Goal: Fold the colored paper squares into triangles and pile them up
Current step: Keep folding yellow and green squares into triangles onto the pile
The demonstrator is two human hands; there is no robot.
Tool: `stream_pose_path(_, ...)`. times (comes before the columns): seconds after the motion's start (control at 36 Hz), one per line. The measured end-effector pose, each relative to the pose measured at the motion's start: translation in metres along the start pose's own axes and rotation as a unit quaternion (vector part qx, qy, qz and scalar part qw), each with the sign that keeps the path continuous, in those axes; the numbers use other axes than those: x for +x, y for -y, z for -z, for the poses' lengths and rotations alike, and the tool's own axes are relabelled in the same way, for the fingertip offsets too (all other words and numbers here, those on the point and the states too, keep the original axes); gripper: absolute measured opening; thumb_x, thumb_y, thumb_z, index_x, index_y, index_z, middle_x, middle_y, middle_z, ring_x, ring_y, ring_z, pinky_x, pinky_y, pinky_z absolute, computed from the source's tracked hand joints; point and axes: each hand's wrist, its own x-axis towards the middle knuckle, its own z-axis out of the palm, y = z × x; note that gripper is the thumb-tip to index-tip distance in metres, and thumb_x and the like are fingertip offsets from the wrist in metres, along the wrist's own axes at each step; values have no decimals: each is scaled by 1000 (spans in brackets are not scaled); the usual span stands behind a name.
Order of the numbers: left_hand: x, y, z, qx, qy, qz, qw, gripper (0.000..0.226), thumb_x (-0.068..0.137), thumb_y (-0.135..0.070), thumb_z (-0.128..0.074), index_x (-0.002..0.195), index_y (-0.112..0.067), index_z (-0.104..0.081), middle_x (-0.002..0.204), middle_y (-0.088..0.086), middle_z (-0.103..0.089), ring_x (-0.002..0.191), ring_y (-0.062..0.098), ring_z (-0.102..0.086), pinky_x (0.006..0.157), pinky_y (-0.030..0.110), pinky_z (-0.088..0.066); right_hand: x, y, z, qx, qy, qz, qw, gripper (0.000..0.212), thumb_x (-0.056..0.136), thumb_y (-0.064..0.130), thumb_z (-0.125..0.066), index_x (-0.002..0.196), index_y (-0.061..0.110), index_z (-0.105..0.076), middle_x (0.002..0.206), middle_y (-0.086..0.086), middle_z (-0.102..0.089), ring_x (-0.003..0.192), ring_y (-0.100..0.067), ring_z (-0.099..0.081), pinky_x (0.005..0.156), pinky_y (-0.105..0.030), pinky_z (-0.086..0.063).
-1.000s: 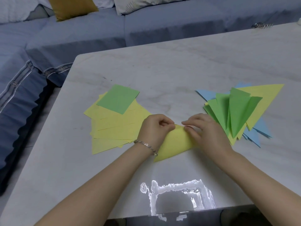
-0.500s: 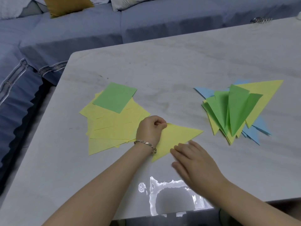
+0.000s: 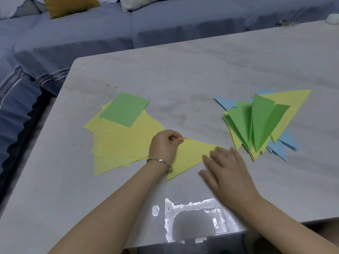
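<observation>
A yellow paper folded into a triangle [image 3: 190,156] lies flat on the grey marble table [image 3: 183,79] near its front edge. My left hand [image 3: 164,146], fingers curled, pins the triangle's upper left corner. My right hand [image 3: 225,167] lies flat with straight fingers on the triangle's right part, hiding its right tip. Left of them is a loose heap of yellow paper squares [image 3: 119,142] with one green square [image 3: 124,110] on top. On the right sits the pile of folded triangles [image 3: 260,121]: green ones on top, yellow and blue beneath.
A blue sofa [image 3: 91,37] with a mustard cushion [image 3: 69,5] runs behind and to the left of the table. A small metal object [image 3: 287,23] and a white thing [image 3: 332,18] lie at the table's far right edge. Glare marks the front edge.
The paper went from half-folded under both hands to a flat triangle. My right hand left the top corner, dropped to the fold, then slid right along it. My left hand stayed.
</observation>
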Motion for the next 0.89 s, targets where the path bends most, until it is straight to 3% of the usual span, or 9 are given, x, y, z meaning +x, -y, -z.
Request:
stream_pose_path(0.11,2,-1,1,0,5,0,1000,11,77,-4,-67,71,-13,-66,60,-12,-55,58,-1,-49,56,4,-36,-11,32,-12,28,5,90,996,46,86,45,-42,102,11,-69,103,-8,-66,110,-25,-45,101,-43,-29)
stream_pose_path(0.33,0,-2,3,-11,1,12,1000,12,77,-2,-66,71,-11,-66,60,-11,-55,56,0,-48,56,4,-37,-14,64,-18,120,55,131,983,41,90,51,-38,101,27,-69,107,-2,-64,110,-21,-44,99,-39,-29)
stream_pose_path(0.39,-2,-3,6,-30,-12,29,999,20,77,-1,-66,65,-16,-63,57,-8,-54,51,-1,-48,56,7,-39,-16,60,-15,171,66,98,978,41,95,52,-31,102,32,-66,111,-3,-59,109,-20,-43,98,-35,-29)
stream_pose_path(0.47,-10,-9,16,-114,-75,65,988,25,79,-1,-65,62,-19,-60,51,-7,-52,45,4,-48,58,23,-47,-10,51,8,271,51,-55,960,22,93,42,-41,108,49,-56,111,2,-47,106,-12,-38,95,-21,-31)
stream_pose_path(0.56,-24,-23,26,-214,-127,77,966,18,82,-2,-63,70,-13,-59,53,-1,-53,37,3,-47,44,18,-48,-2,40,24,400,94,-123,904,36,96,30,-44,114,60,-34,103,8,-50,100,-8,-46,87,-4,-30)
stream_pose_path(0.64,-37,-38,27,-259,-122,66,956,17,83,-1,-62,71,-12,-58,61,3,-56,39,1,-50,44,16,-48,12,37,37,534,63,-176,825,33,93,20,-53,111,47,-49,87,-1,-61,76,-11,-57,75,-16,-42)
stream_pose_path(0.75,-46,-43,26,-276,-48,39,959,17,83,-1,-62,74,-15,-59,71,3,-61,52,2,-59,53,15,-51,26,31,46,501,-27,-198,842,31,86,-1,-58,91,28,-65,65,-9,-47,52,-2,-39,51,-10,-32)
stream_pose_path(0.81,-46,-34,30,-208,-15,-6,978,15,83,-7,-65,84,-20,-59,84,0,-64,72,2,-63,67,16,-51,32,18,54,466,-75,-217,855,25,86,-3,-58,95,19,-66,58,-2,-40,48,0,-40,49,-9,-31)
stream_pose_path(0.89,-39,-8,46,100,6,-71,992,39,84,-24,-65,120,-21,-52,120,-7,-53,113,5,-48,95,12,-30,38,-10,65,379,-165,-262,872,25,88,1,-56,106,19,-61,63,1,-43,52,4,-44,53,-5,-33)
